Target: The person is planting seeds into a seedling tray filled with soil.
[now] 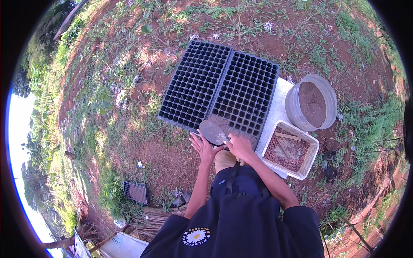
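Two black plastic seedling trays lie side by side in front of me. Soil fills several cells at the near end of the right-hand tray, while the other cells look unfilled. My right hand grips the short handle of an oval scoop, whose soil-dusted face spans the trays' near edge. Beside the scoop's left rim is my left hand, fingers spread and thumb reaching toward the right hand. Whether the left fingers touch the rim is hard to tell.
A white board or tabletop shows beside the trays. On the right stand a translucent round tub of soil and a white plastic basket holding reddish-brown pellets and sticks. Another seedling tray lies lower left on weedy ground.
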`<state>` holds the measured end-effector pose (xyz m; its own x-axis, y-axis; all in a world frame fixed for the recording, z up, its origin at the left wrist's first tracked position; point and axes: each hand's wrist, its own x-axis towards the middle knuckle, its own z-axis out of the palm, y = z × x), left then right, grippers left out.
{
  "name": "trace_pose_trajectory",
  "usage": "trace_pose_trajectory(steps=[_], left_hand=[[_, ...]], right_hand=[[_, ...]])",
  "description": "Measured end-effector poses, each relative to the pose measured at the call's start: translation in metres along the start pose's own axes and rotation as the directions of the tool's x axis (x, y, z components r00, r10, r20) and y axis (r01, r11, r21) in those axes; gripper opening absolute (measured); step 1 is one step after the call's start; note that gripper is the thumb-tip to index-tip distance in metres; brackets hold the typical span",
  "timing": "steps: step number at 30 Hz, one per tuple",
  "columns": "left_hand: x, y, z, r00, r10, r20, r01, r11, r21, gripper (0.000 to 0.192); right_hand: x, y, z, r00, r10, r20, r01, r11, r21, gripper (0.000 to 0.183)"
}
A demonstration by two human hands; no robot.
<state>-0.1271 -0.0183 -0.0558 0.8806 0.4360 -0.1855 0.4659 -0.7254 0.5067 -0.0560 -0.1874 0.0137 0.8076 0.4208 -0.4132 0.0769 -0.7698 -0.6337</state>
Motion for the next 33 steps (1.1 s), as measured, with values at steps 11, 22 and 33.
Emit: trace_pose_trajectory(steps=[11,22,33], left_hand=[[-0.001,-0.007,0.005,0.997,-0.071,0.039,0.071,0.997,-0.014,0.153],[0.0,-0.003,0.005,0.996,-0.067,0.06,0.069,0.997,-0.03,0.154],[0.002,-0.003,0.004,0.992,-0.079,0.094,0.079,0.997,0.008,0.155]], right_hand=[[0.003,-0.013,0.0,0.999,-0.011,-0.041,0.01,1.0,-0.017,0.039],[-0.003,-0.007,-0.005,0.989,0.058,-0.134,-0.062,0.998,-0.022,0.039],[-0.002,0.003,-0.003,0.99,0.042,-0.134,-0.05,0.997,-0.058,0.038]])
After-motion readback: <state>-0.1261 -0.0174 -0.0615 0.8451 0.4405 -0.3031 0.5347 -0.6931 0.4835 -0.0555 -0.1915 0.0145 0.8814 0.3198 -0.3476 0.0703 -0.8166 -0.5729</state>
